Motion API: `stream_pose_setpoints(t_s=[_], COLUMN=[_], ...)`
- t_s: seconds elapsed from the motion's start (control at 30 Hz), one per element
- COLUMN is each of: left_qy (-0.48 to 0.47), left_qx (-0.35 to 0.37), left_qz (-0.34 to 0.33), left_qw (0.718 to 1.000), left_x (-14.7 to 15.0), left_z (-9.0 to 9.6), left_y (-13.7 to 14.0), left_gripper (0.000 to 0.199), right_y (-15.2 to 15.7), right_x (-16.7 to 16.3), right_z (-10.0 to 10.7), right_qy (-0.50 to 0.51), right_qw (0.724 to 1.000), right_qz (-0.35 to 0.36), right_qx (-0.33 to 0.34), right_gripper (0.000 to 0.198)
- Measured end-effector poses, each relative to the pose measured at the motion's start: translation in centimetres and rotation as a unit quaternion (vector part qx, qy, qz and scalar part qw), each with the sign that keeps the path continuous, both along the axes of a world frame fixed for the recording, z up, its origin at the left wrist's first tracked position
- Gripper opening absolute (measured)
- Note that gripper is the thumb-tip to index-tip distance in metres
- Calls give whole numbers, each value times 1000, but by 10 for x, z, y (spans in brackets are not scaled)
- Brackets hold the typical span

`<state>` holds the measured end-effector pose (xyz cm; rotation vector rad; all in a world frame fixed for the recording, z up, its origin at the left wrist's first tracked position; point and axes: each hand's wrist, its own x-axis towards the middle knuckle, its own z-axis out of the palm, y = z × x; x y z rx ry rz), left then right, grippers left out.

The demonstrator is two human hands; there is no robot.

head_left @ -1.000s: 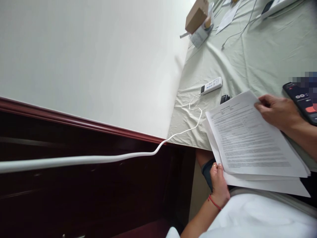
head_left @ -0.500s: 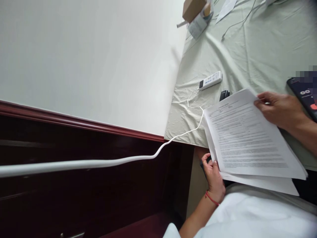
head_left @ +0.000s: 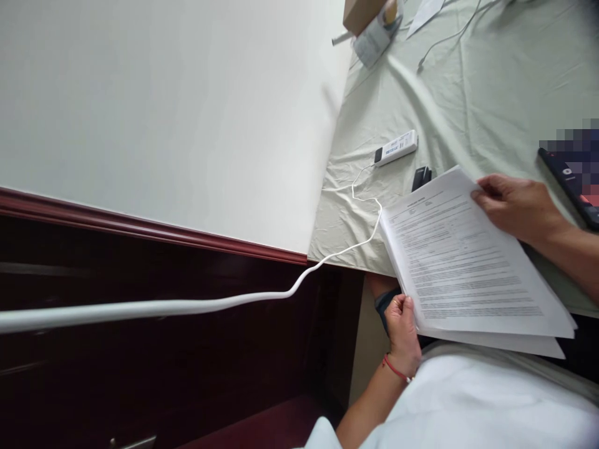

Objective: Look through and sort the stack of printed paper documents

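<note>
Several printed paper sheets [head_left: 468,268] lie in a loose stack, tilted between my two hands at the front edge of the cloth-covered table. My left hand [head_left: 401,324], with a red string bracelet at the wrist, pinches the stack's lower left corner. At the upper right edge, my right hand [head_left: 512,206] grips the sheets between thumb and fingers. The lower sheets jut out a little below the top one. Just past the upper edge of the papers sits a small black object [head_left: 422,179], perhaps a stapler, partly hidden.
A white power bank-like device [head_left: 395,148] lies on the pale green tablecloth [head_left: 505,106], with a white cable [head_left: 187,307] running off left. A phone [head_left: 568,187] rests at right. A cardboard box [head_left: 362,14] and a plastic packet [head_left: 372,45] stand at the back.
My left hand has closed its fingers more fully on the corner of the stack. The lower sheets have drawn closer in line with the top sheet.
</note>
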<state>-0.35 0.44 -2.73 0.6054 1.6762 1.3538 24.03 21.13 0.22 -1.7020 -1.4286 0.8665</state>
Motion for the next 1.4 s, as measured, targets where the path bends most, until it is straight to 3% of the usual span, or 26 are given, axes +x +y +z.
stream_pose_setpoints(t_s=[0.3, 0.47, 0.63, 0.8, 1.07, 1.2, 1.4], left_qy=[-25, 19, 30, 59, -7, -51, -15], left_qx=[36, 50, 65, 35, 30, 12, 2], left_qz=[6, 20, 20, 18, 49, 24, -2], left_qw=[999, 998, 997, 998, 998, 998, 1000], left_x=[2, 0, -4, -3, 3, 4, -3], left_z=[11, 12, 11, 12, 18, 17, 9], left_y=[1, -2, -3, -2, 1, 1, -2], left_gripper=[51, 47, 48, 34, 45, 47, 52], right_y=[2, 5, 2, -3, -5, -6, -1], right_x=[4, 10, 11, 6, 7, 8, 6], right_z=[3, 4, 9, 16, 17, 12, 6], right_qy=[-17, -27, -3, 0, 40, 76, 32], right_qw=[1000, 999, 1000, 1000, 999, 997, 999], right_qz=[-1, -45, -24, 14, 29, 30, 17], right_qx=[-1, 4, -6, -6, -4, 2, 28], right_gripper=[21, 15, 12, 16, 18, 21, 25])
